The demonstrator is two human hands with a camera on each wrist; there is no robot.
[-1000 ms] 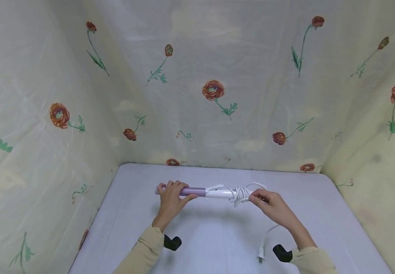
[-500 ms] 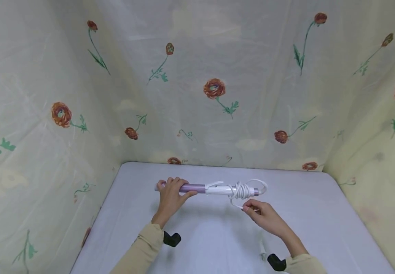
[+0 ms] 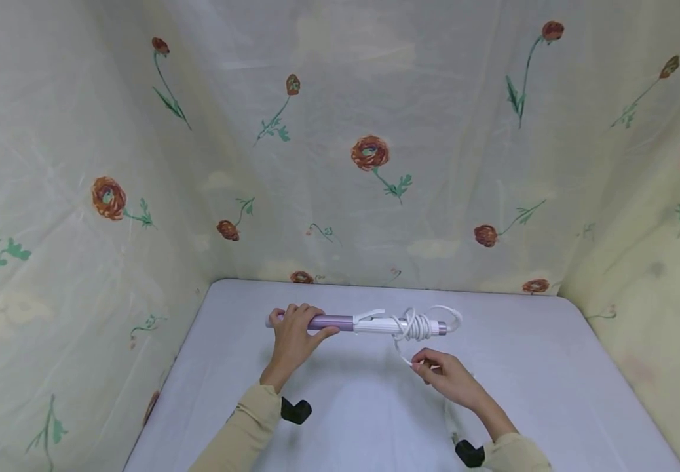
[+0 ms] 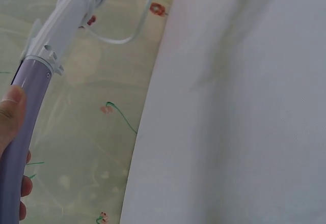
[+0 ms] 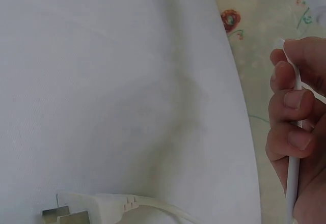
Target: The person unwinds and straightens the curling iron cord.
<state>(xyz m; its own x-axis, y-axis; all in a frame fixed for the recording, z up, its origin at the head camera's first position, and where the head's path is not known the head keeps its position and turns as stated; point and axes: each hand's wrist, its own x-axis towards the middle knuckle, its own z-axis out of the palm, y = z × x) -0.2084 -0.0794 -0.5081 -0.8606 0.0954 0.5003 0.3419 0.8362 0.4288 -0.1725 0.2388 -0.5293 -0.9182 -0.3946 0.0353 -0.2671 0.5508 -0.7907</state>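
A hair curling iron [image 3: 369,324] with a purple barrel and white handle is held level over the table. My left hand [image 3: 293,334] grips its barrel, thumb on the near side and fingers round the far side, as the left wrist view also shows. White power cord [image 3: 416,326] is wound in several turns round the handle, and a loop of it arches off the handle's purple-ringed end. Below the turns my right hand [image 3: 447,375] pinches the cord's free length, which runs through the curled fingers [image 5: 290,102]. A white two-pin plug [image 5: 102,207] ends that length.
A white-covered table [image 3: 340,419] lies beneath both hands. Flower-printed curtains [image 3: 316,164] hang behind it and on both sides. A black wrist mount [image 3: 296,412] sticks out by each sleeve.
My right hand has moved from the handle's end down and left toward me, drawing the cord below the turns. The handle's end has come into sight. My left hand keeps its grip.
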